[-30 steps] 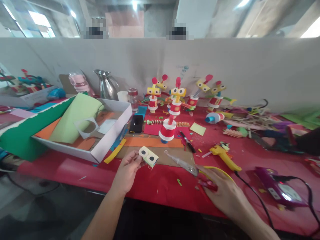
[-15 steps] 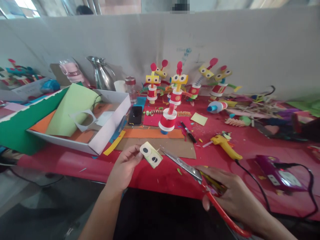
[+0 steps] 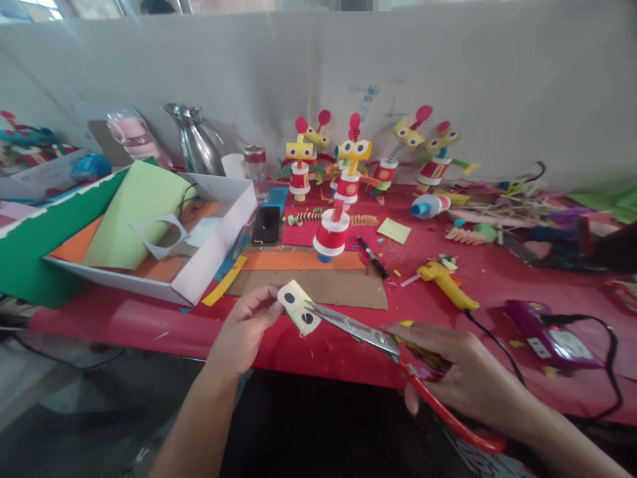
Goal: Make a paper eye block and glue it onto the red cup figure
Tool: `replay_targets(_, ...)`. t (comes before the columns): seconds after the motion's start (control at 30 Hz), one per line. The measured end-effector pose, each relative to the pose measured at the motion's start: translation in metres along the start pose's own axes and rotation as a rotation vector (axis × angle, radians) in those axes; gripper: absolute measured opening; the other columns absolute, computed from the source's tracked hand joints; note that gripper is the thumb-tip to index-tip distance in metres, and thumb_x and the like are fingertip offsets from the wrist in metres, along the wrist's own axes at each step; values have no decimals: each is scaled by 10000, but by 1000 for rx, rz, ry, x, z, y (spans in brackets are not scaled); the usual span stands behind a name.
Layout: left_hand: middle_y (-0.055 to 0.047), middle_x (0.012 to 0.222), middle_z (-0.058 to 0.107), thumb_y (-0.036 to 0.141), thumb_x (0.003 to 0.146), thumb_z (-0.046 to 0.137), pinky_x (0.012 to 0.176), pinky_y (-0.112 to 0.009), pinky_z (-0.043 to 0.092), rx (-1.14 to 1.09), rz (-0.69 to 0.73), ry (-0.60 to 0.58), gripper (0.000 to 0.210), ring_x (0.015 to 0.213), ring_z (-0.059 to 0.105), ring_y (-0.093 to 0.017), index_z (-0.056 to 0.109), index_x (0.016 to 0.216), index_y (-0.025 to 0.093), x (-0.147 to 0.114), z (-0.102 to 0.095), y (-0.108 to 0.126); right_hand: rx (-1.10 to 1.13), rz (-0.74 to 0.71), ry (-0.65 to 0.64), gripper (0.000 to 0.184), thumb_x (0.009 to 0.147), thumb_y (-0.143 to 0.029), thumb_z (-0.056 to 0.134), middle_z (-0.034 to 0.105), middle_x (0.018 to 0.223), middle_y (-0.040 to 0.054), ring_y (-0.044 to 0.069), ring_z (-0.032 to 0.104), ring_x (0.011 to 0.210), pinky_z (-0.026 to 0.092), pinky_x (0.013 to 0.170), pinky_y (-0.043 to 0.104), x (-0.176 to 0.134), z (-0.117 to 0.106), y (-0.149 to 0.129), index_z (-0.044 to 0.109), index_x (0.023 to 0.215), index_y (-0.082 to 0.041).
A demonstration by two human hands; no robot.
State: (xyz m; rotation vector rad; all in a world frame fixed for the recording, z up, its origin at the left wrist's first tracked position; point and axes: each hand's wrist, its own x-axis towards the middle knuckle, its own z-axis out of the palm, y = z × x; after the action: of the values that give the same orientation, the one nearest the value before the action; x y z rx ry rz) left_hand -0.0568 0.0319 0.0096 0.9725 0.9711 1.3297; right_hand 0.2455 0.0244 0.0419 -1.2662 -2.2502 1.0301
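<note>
My left hand (image 3: 249, 328) pinches the upper left end of a small pale-yellow paper piece (image 3: 299, 308) with two black-and-white eyes on it, tilted down to the right. Red-handled scissors (image 3: 365, 332) are gripped in my right hand (image 3: 458, 372), their blades pointing left. The blade tips lie at the paper's upper edge, between the eyes; I cannot tell whether they touch it. Part of the red handle loop sticks out below my right hand. Beyond the paper stands a paper-cup figure (image 3: 331, 234) with coiled arms and no head.
Several finished cup figures (image 3: 348, 187) stand along the wall. A white box (image 3: 199, 275) of coloured paper sits at left. A yellow glue gun (image 3: 450, 285), its cord, a purple power box (image 3: 552, 335) and a pen (image 3: 373, 257) lie at right.
The scissors have moved left, so their tips are now at the eye paper instead of to its right. My left hand still holds the paper. The view has shifted slightly.
</note>
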Motion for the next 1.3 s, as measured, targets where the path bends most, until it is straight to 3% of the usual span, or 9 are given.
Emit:
replay_targets(0.23, -25, 1006, 674, 253, 780, 721, 910, -295, 437, 2, 2, 11, 54, 960, 591, -177, 712, 782, 200, 0, 1, 1, -1, 0, 17, 516, 737, -93, 669, 785, 802, -24, 180, 732, 784, 554, 842, 272, -1, 0, 4, 658, 1232, -237)
replay_targets(0.4, -24, 1002, 682, 257, 771, 729, 909, -296, 440, -12, -18, 37, 54, 983, 594, -187, 716, 782, 205, -1, 1, 0, 12, -10, -2, 510, 801, -142, 634, 767, 669, -34, 187, 730, 739, 554, 868, 320, -3, 2, 5, 606, 1302, -231)
replay_targets(0.6, -10, 987, 674, 263, 785, 721, 889, -266, 448, -3, -14, 16, 47, 943, 590, -158, 726, 796, 219, 0, 1, 0, 14, 10, -10, 538, 777, -95, 601, 762, 655, -43, 178, 727, 736, 551, 844, 291, -3, 1, 4, 605, 1296, -238)
replay_targets(0.83, -29, 1045, 669, 271, 786, 717, 924, -284, 443, 21, -18, 8, 72, 1018, 588, -187, 721, 798, 200, -1, 1, 0, 53, 78, -78, 388, 743, -38, 525, 754, 665, -53, 155, 697, 653, 530, 668, 235, -3, 0, -3, 704, 1026, -233)
replay_targets(0.93, -36, 968, 683, 296, 794, 705, 906, -299, 448, 38, -19, 29, 106, 971, 598, -190, 717, 819, 194, 0, 0, -2, 49, 114, -62, 420, 752, -49, 519, 747, 642, -50, 162, 700, 644, 536, 664, 237, -2, 2, -1, 690, 1092, -225)
replay_targets(1.03, -49, 963, 692, 311, 807, 687, 885, -307, 452, 141, 42, 167, 137, 943, 607, -195, 719, 860, 189, 1, 1, -4, -84, 121, 56, 411, 795, -158, 586, 787, 850, 10, 201, 735, 775, 565, 690, 257, 0, 6, 15, 659, 1194, -224)
replay_targets(1.17, -68, 1100, 667, 295, 775, 716, 916, -297, 449, 314, 221, 382, 111, 1050, 595, -216, 731, 824, 196, 2, 0, -5, -478, 60, 231, 383, 822, -360, 637, 739, 1131, 70, 283, 717, 982, 586, 800, 354, 6, 13, 55, 666, 1188, -251)
replay_targets(1.3, -63, 1049, 679, 281, 769, 723, 923, -311, 461, 171, 224, 375, 110, 1011, 615, -203, 738, 835, 195, 2, 0, -9, -708, 113, 276, 425, 885, -415, 535, 728, 1126, 115, 299, 728, 932, 599, 742, 397, 9, 16, 87, 618, 1247, -210)
